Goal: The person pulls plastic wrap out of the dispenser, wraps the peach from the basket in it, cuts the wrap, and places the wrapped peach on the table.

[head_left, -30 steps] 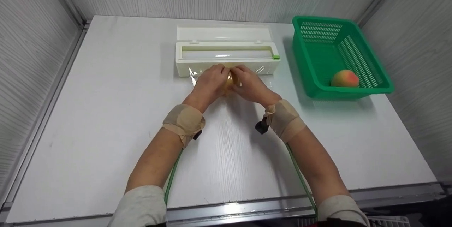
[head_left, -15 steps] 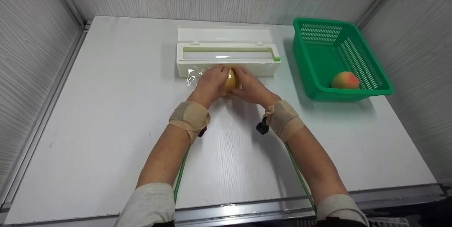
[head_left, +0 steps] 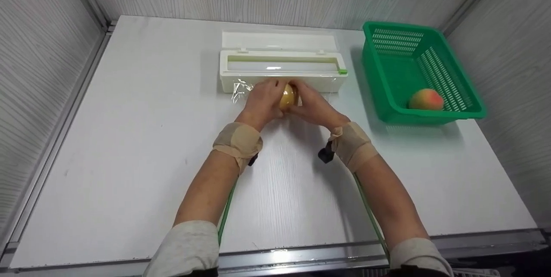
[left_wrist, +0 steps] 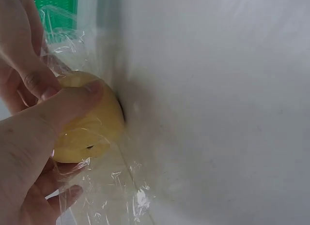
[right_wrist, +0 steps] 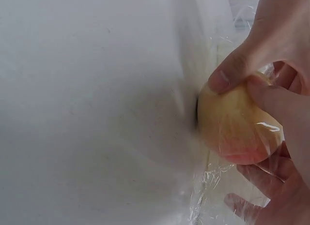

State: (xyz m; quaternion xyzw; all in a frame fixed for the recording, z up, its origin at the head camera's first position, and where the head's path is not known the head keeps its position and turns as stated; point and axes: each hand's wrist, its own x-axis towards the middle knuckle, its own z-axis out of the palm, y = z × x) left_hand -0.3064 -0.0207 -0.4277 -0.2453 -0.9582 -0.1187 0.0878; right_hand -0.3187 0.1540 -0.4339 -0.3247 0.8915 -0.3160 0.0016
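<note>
The counter (head_left: 129, 139) carried a green basket (head_left: 413, 116) right of the white dispenser (head_left: 280, 54). Clear film (left_wrist: 140, 198) spread just in front of the dispenser; there left grip (head_left: 263, 99) and right grip (head_left: 316, 107) both grasped a yellow fruit (head_left: 287, 96). Even pressure and taut film probably suited neat wrapping.

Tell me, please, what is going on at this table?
A person's left hand and right hand hold a round yellow-and-red fruit, with clear crinkled plastic film partly over it. They are in front of a white rectangular plastic box, whose lid is open, showing a white roll inside. A second round yellow-red fruit lies in the green plastic basket on the right.
</note>
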